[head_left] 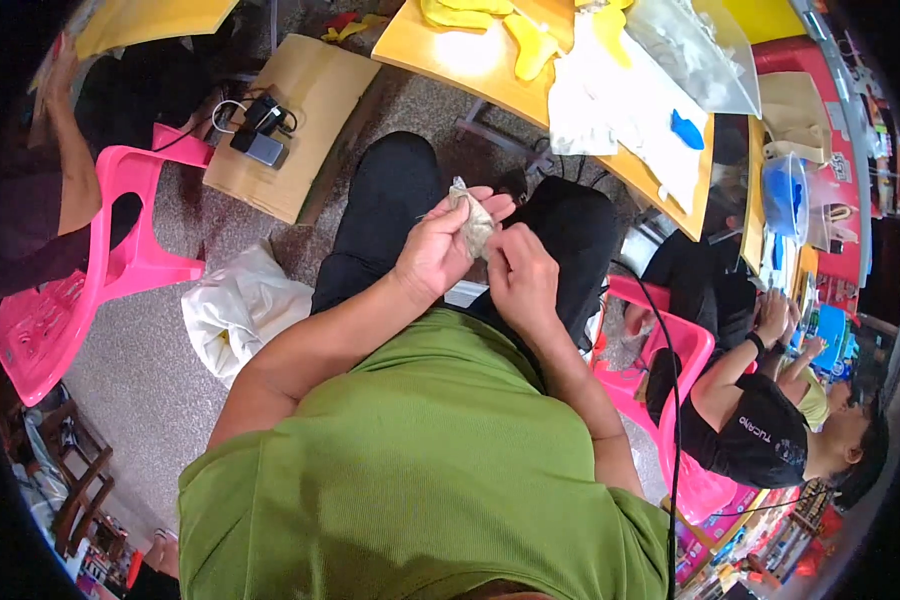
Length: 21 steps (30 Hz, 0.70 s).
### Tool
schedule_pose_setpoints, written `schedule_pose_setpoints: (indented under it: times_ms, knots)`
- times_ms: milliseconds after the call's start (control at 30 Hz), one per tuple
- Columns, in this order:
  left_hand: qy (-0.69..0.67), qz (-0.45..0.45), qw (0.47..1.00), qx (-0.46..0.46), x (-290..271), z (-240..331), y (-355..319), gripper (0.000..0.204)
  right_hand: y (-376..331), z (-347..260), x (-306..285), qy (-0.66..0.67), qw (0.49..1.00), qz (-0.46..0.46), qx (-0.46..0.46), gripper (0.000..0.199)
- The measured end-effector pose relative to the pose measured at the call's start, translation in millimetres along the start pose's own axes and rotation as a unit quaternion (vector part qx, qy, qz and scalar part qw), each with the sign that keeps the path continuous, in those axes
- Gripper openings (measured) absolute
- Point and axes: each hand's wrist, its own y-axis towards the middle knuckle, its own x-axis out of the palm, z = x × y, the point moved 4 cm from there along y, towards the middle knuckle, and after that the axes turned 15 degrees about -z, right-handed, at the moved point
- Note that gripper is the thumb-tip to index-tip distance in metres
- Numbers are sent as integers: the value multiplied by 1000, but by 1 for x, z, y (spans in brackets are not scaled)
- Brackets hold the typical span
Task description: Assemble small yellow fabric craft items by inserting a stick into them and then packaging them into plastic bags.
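Left hand (438, 248) cradles the pale bundle (478, 228), right hand (523, 275) pinches its lower end, likely for steadiness, off the counter's (525, 98) near edge

Workshop: worktable (410, 42), yellow pieces (532, 50), co-worker (755, 425)

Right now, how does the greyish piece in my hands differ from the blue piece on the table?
Colour: the greyish piece is dull and pale; the blue piece is vivid.
Place: the greyish piece is in your left hand, right hand at its lower end; the blue piece lies on white material.
Shared: both are small, longer than wide.
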Motion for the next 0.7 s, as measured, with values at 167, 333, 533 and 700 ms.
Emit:
schedule_pose_setpoints:
  times_ms: [167, 333, 533, 700]
  knots:
    - [2, -5, 1000, 8, -4, 2, -1, 27, -5, 4, -17, 41, 999, 6, -6, 12]
    - [31, -48, 998, 14, -7, 4, 1, 27, 4, 29, 8, 316, 940, 31, 128, 11]
    - [83, -25, 996, -17, 10, 11, -2, 28, 0, 33, 14, 490, 860, 13, 141, 5]
    - [53, -42, 998, -11, -10, 4, -1, 27, -3, 35, 17, 224, 963, -2, 149, 19]
